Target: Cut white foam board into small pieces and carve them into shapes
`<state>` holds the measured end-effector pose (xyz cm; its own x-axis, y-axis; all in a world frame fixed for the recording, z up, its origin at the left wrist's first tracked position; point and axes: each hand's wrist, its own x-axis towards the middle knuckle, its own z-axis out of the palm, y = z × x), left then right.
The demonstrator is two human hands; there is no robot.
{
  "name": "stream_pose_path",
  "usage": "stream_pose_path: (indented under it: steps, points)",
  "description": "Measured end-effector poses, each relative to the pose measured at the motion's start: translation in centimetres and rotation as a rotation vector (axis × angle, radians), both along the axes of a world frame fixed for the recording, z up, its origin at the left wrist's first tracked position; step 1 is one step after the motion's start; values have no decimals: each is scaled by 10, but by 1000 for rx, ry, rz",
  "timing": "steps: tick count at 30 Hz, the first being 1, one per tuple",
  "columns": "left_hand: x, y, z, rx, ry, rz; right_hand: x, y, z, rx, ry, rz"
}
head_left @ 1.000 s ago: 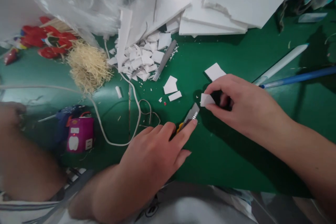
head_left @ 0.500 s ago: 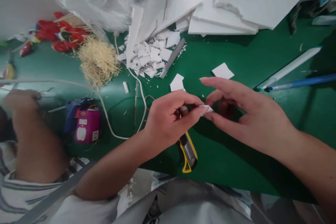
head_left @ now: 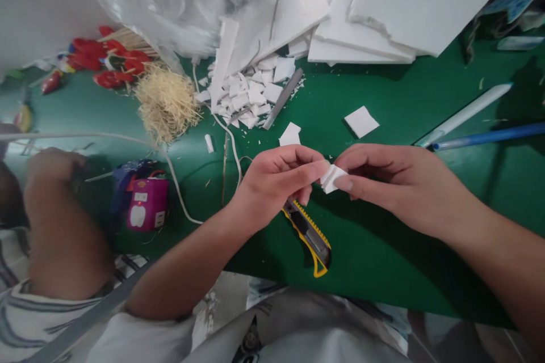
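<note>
A small white foam piece is pinched between both hands, with ridges or slits across its face. My left hand is closed, thumb and forefinger gripping its left side. On its right side, my right hand is closed with thumb and fingertips. A yellow utility knife slants below my left hand; its front end is hidden behind the curled fingers, so I cannot tell whether they hold it. Just beyond my left hand lies a white foam scrap, and a square foam piece lies beyond my right hand.
Foam scraps and a grey stick lie ahead, below stacked foam sheets. A white cable runs past a purple box. Pens lie right. Another person's arm rests at left.
The foam piece has turned so its ridged face shows. My right forefinger has come down and the right fingers have closed on the piece. The utility knife has swung to a flatter slant.
</note>
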<state>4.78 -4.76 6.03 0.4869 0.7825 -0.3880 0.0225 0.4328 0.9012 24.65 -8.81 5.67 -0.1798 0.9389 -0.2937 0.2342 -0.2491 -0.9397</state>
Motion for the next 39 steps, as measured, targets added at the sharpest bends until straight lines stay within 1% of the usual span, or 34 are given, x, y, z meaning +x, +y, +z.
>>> stream_pose_path:
  steps: [2, 4, 10, 14, 16, 18, 19, 21, 22, 23, 25, 28, 29, 31, 33, 35, 36, 37, 39]
  points:
    - [0, 0, 1, 23, -14, -8, 0, 0, 0, -17, 1, -2]
    - [1, -1, 2, 84, 5, -17, 0, 1, 1, -32, -19, -3]
    - [1, -5, 5, 265, 178, -9, -2, 2, 3, -32, -47, 13]
    - [1, -5, 4, 280, 237, -48, -3, 0, 5, -25, -35, 29]
    - [0, -5, 5, 292, 254, -48, -2, 0, 5, -6, -55, 22]
    - [-3, -1, 5, 339, 298, 11, -1, 0, 4, 5, -92, 20]
    - [-5, 2, 4, 386, 340, 68, 0, 0, 3, 3, -113, 17]
    - [-12, 15, 1, 534, 473, 215, 1, 1, 2, -5, -153, 6]
    - [-17, 23, -2, 642, 549, 298, 1, 1, 2, -4, -170, -5]
    - [-22, 32, -6, 736, 607, 333, 1, 1, 2, -1, -190, -16]
    - [-34, 50, -15, 877, 725, 347, 1, 1, 2, 6, -232, -38]
    - [-46, 67, -24, 1000, 843, 278, 1, 1, 1, 20, -285, -61]
    - [-48, 68, -24, 1020, 865, 263, 1, 1, 0, 28, -298, -70]
    - [-48, 62, -19, 1056, 903, 242, 1, 1, -3, 65, -316, -98]
    - [-44, 49, -9, 1088, 938, 210, 2, 1, -6, 112, -348, -122]
    - [-38, 31, 3, 1043, 934, 154, 4, 1, -10, 163, -422, -111]
    - [-36, 21, 8, 1021, 927, 98, 5, 1, -12, 183, -476, -93]
    - [-34, 10, 12, 997, 945, 12, 6, 1, -13, 198, -535, -71]
    - [-30, -10, 16, 1019, 950, -207, 7, 1, -13, 213, -639, -34]
